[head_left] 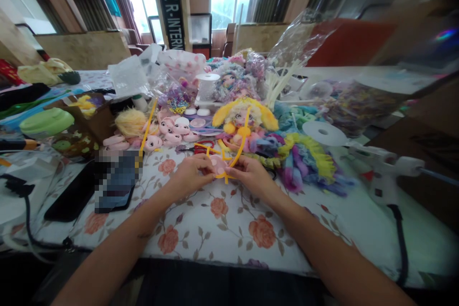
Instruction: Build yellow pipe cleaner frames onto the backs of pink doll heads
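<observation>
My left hand (191, 172) and my right hand (251, 174) meet over the flowered tablecloth (229, 224), both pinched on a small pink doll piece (218, 165). A yellow pipe cleaner (238, 150) is wound round the piece and loops up toward a yellow-haired doll (244, 114) just behind. Red-handled scissors (201, 147) lie just beyond my fingers.
Pink doll heads (172, 129) and a fluffy yellow tuft (131, 122) lie left of centre. A rainbow frilled fabric (304, 158) and a white glue gun (383, 165) are to the right. A phone (114, 181) lies at left. Bags, spools and more dolls crowd the back.
</observation>
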The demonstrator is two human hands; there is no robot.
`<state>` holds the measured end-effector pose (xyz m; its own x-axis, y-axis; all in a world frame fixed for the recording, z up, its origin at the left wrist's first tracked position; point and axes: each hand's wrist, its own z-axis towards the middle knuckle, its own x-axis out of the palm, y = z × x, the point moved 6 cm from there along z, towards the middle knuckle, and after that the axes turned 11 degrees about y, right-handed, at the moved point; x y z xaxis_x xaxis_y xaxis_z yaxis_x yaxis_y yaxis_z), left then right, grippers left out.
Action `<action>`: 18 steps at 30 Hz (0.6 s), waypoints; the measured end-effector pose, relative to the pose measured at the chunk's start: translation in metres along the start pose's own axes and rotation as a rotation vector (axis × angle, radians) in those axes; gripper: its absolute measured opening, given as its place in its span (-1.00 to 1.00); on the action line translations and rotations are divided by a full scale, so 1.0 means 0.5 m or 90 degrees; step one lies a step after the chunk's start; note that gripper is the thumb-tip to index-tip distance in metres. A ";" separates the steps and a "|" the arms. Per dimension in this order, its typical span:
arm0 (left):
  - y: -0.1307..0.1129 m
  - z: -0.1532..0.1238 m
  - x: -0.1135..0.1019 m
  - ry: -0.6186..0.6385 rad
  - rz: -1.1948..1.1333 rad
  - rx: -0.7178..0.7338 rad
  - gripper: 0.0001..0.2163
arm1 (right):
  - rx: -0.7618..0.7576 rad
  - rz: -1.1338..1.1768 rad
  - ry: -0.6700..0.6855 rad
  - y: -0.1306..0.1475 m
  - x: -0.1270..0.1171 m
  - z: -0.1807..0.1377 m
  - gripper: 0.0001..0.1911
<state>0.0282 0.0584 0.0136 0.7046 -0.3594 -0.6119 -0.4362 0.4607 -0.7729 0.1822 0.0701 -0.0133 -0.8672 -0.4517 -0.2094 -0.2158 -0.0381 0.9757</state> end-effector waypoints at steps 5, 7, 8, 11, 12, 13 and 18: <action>0.002 0.000 0.002 0.010 0.001 0.021 -0.90 | -0.006 -0.019 0.009 0.009 -0.001 -0.003 -0.77; 0.002 -0.001 0.002 0.010 0.006 0.029 -0.88 | -0.001 -0.017 0.020 0.011 0.001 -0.002 -0.76; 0.002 -0.001 0.002 0.008 0.008 0.033 -0.86 | 0.004 -0.018 0.026 0.010 0.002 -0.002 -0.75; -0.001 -0.002 0.004 0.010 0.018 0.044 -0.83 | 0.020 -0.039 0.024 0.005 0.002 0.000 -0.75; -0.002 -0.002 0.005 0.014 0.022 0.046 -0.83 | 0.022 -0.050 0.019 0.003 0.001 0.000 -0.76; -0.004 -0.002 0.006 0.020 0.026 0.048 -0.84 | 0.024 -0.060 0.013 0.002 0.000 0.000 -0.78; -0.011 -0.001 0.010 0.035 0.050 0.070 -0.89 | 0.027 -0.079 0.000 0.003 -0.006 0.000 -0.79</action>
<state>0.0339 0.0534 0.0147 0.6375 -0.3616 -0.6803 -0.4222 0.5747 -0.7011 0.1847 0.0713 -0.0110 -0.8331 -0.4454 -0.3280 -0.3395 -0.0564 0.9389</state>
